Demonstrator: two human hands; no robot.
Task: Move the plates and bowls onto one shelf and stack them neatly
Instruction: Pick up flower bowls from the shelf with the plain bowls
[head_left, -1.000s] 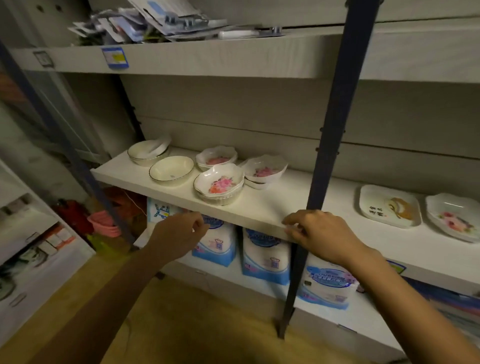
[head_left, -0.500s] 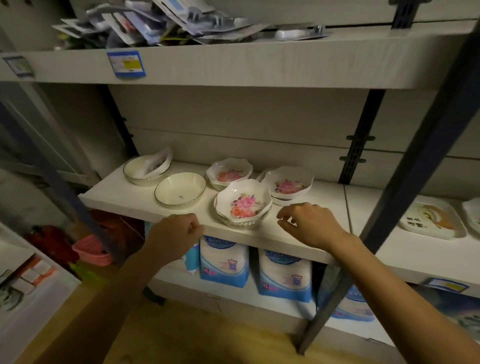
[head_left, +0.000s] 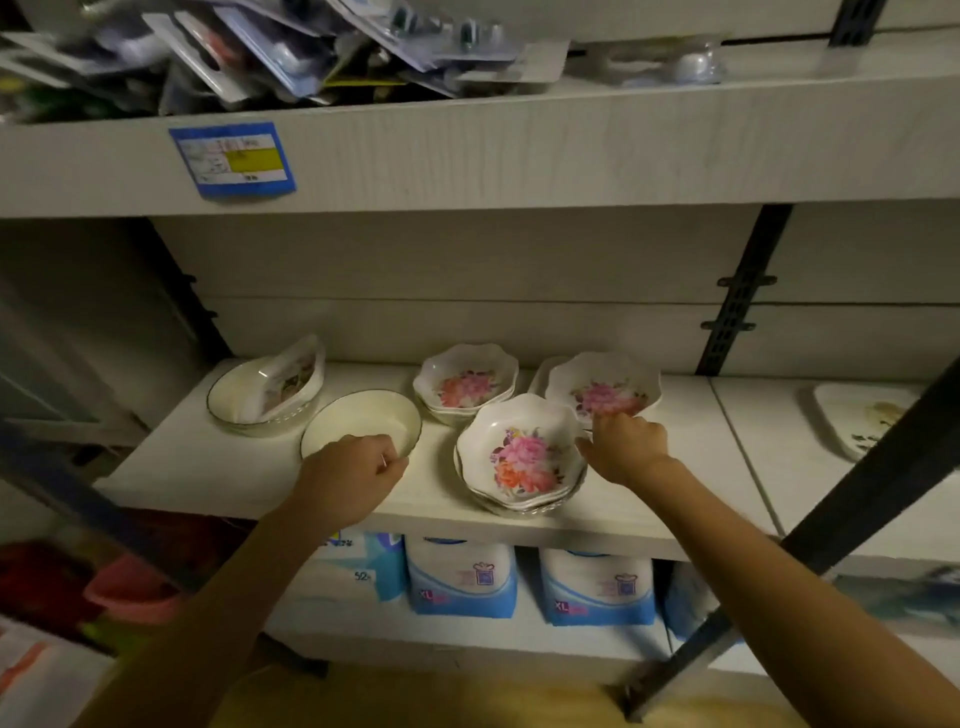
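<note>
Bare left hand (head_left: 348, 478), bare right hand (head_left: 628, 447).

Middle shelf (head_left: 197, 467): bowls crowd left-centre. Front floral stack (head_left: 519, 457) sits close before back-left floral bowl (head_left: 467, 384) and back-right floral bowl (head_left: 602, 387), with narrow gaps only. Slim lane between stack and plain bowl (head_left: 363, 415). Bare board at front-left corner, also between back-right floral bowl and square plate (head_left: 857, 415). Upper shelf (head_left: 519, 156) caps headroom. Dark diagonal post (head_left: 857, 493) crosses shelf front at right.

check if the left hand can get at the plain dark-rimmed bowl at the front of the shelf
Probably yes. The left hand is right at the near rim of the plain bowl, and nothing stands between them; the stacked flowered bowls sit off to its right, clear of the way.
</note>
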